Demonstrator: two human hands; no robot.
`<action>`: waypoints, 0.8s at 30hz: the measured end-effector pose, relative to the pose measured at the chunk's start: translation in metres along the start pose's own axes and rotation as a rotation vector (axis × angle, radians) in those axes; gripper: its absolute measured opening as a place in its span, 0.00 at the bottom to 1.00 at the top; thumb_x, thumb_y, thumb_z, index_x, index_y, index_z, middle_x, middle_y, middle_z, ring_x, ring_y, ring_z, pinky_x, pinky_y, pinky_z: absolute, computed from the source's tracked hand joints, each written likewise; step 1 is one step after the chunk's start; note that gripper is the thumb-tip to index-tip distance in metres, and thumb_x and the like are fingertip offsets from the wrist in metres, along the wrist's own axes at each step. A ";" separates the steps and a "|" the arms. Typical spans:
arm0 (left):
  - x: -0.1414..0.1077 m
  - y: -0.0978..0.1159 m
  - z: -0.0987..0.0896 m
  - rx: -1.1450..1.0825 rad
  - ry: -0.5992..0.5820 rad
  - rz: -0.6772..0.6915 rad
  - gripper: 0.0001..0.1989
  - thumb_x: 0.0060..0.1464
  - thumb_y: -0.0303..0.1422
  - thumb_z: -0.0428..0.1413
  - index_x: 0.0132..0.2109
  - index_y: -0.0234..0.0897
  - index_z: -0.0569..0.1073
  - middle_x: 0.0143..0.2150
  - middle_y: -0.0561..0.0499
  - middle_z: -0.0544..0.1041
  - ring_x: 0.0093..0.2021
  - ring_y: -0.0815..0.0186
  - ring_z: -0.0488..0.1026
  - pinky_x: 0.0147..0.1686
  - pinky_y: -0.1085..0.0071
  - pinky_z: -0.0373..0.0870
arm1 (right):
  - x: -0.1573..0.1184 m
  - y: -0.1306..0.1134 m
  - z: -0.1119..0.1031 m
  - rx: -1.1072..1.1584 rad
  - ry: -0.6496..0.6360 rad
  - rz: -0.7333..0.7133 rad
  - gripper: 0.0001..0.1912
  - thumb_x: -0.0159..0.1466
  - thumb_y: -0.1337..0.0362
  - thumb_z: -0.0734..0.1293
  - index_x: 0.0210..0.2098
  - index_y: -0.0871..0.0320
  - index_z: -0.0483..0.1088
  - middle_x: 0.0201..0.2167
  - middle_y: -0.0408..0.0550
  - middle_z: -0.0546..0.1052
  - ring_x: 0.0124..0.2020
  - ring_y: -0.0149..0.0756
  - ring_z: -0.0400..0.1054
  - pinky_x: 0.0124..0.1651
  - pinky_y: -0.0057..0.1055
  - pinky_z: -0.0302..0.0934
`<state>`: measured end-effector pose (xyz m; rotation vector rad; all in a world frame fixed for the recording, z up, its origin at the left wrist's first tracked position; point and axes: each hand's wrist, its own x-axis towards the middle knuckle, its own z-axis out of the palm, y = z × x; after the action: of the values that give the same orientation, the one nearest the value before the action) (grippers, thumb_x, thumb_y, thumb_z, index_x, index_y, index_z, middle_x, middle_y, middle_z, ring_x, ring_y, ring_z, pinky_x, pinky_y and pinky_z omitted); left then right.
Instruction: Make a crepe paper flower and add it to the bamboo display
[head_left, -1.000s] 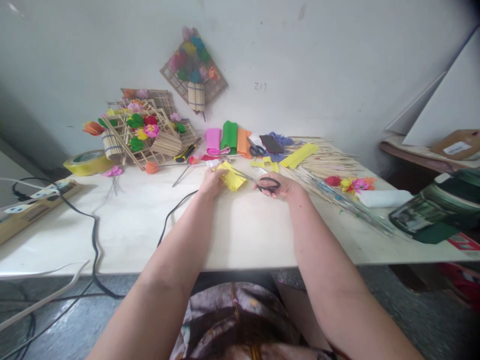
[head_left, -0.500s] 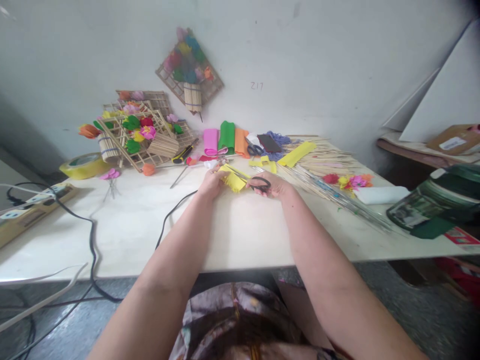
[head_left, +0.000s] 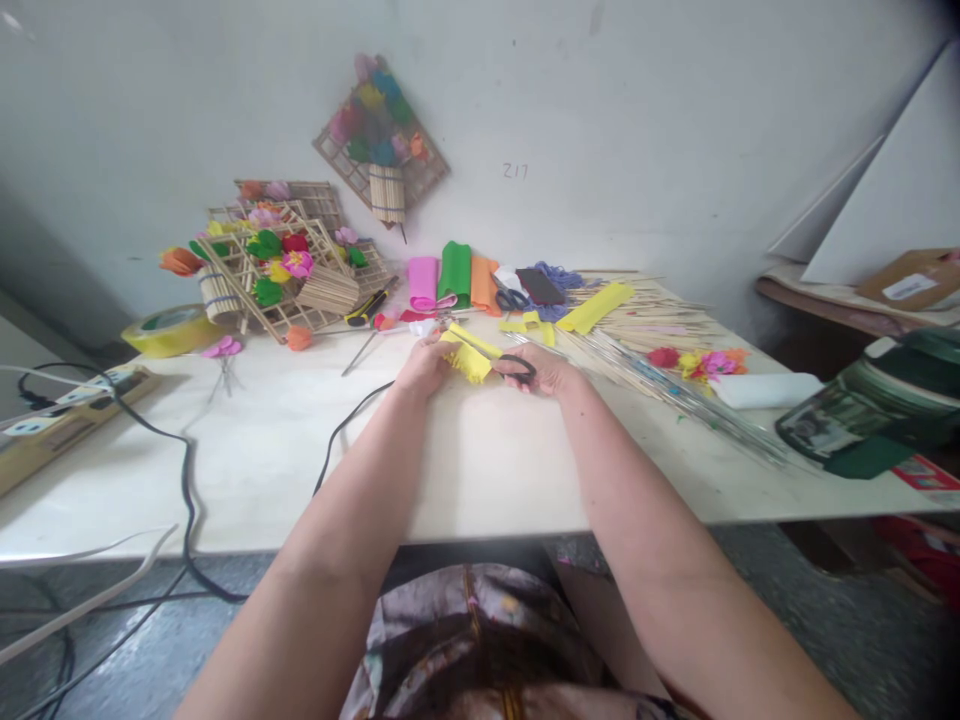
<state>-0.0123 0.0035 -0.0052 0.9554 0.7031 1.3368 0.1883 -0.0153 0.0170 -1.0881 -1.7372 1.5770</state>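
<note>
My left hand (head_left: 424, 366) is closed on the left end of a piece of yellow crepe paper (head_left: 466, 360), whose lower edge looks fringed. In my right hand (head_left: 546, 369) are scissors (head_left: 520, 369) with black handles, their blades lying at the paper and partly hidden by it. Both hands are just above the white table, near its middle. Behind them lie yellow paper scraps (head_left: 530, 325) and a wider yellow paper strip (head_left: 598, 307).
Bamboo lattices with paper flowers (head_left: 285, 262) pile up at the left, near yellow tape (head_left: 171, 328) and a power strip (head_left: 71, 415). Pink, green (head_left: 455, 276) and orange rolls stand behind. Thin sticks (head_left: 652, 315), wires (head_left: 679, 400) and a green bottle (head_left: 874, 400) occupy the right.
The scissors have shifted slightly within the paper, and a narrow yellow strip now shows along its upper edge. Both hands stay in almost the same place.
</note>
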 end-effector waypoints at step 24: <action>0.001 0.000 0.000 -0.034 0.017 -0.001 0.11 0.33 0.23 0.59 0.31 0.32 0.70 0.24 0.51 0.74 0.32 0.64 0.75 0.36 0.70 0.71 | 0.000 -0.006 0.006 -0.061 0.103 -0.034 0.15 0.49 0.61 0.74 0.20 0.63 0.67 0.10 0.37 0.65 0.09 0.17 0.50 0.10 0.17 0.44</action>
<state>-0.0126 0.0041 -0.0050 0.9177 0.6918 1.3536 0.1823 -0.0180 0.0224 -1.1427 -1.7356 1.4309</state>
